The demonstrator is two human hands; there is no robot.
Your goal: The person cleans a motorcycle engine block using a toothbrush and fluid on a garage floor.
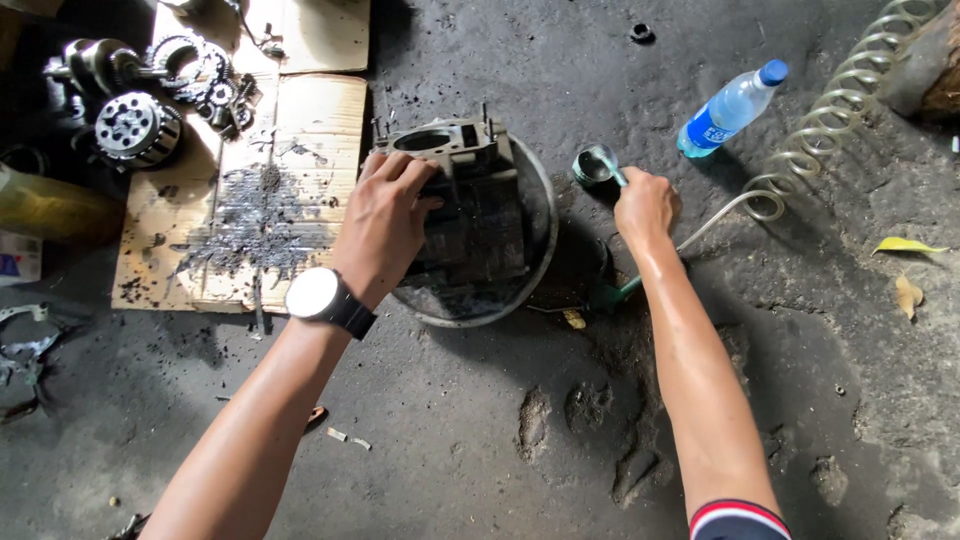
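**Two hands at an engine block in a round pan on a greasy floor**

Nearest the camera, two bare forearms reach out over dark, oil-stained concrete floor (pixel 480 440) pitted with shallow hollows. The left wrist carries a watch (pixel 318 297) with a pale face and black strap.

The left hand (pixel 385 225) lies on the near left side of a grimy engine block (pixel 470 205), its grip spread, fingers curled over the block's top edge and palm flat against the casing. The block stands inside a shallow round metal pan (pixel 535 245), its open bore turned up at the far end with studs poking out beside it.

To the right, just beside the pan, the right hand (pixel 647 205) has its grip closed around the handle of a green air blow gun (pixel 598 165), whose round nozzle end points up and sits near the block's far right corner without touching it. A pale coiled hose (pixel 835 120) runs from beneath the hand away to the far right.

Left of the pan lies flattened cardboard (pixel 250 200), smeared with dark metallic grime. Farther off at the top left sit gears and a clutch assembly (pixel 140 125). Far right, a plastic water bottle (pixel 730 108) with a blue cap lies on the floor, and two yellow leaves (pixel 908 270) rest at the right edge.
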